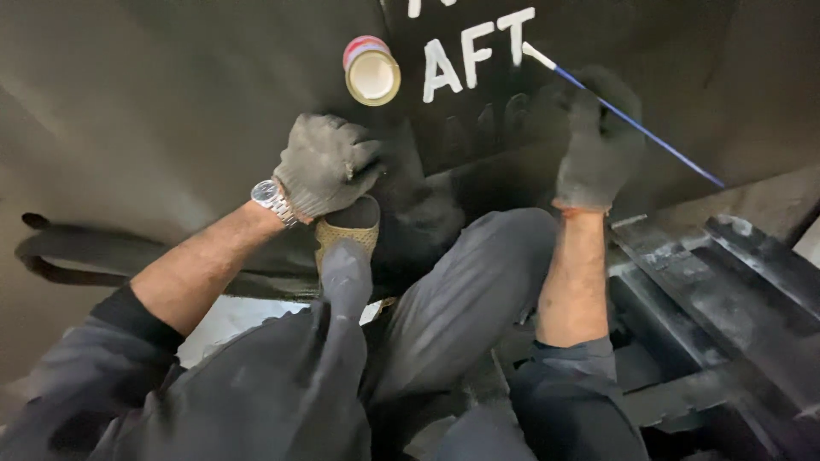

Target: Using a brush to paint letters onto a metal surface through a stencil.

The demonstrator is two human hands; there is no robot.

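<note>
My right hand (598, 145), in a dark grey glove, grips a thin blue-handled paintbrush (636, 124). Its white-loaded tip (538, 54) touches white painted letters (474, 51) on a dark metal surface (171, 102). My left hand (325, 162), in a grey glove with a silver wristwatch (272, 198) at the wrist, rests closed on the dark surface just above my tan shoe (346, 230). A small open tin of white paint (371, 72) with a red band stands above the left hand, left of the letters. My knees in grey trousers (461, 290) fill the lower middle.
Dark, dusty steel beams (726, 282) run along the right side, below the brush handle. A dark curved bar or hose (77, 256) lies at the far left. A pale patch of floor (235, 320) shows beneath my left forearm.
</note>
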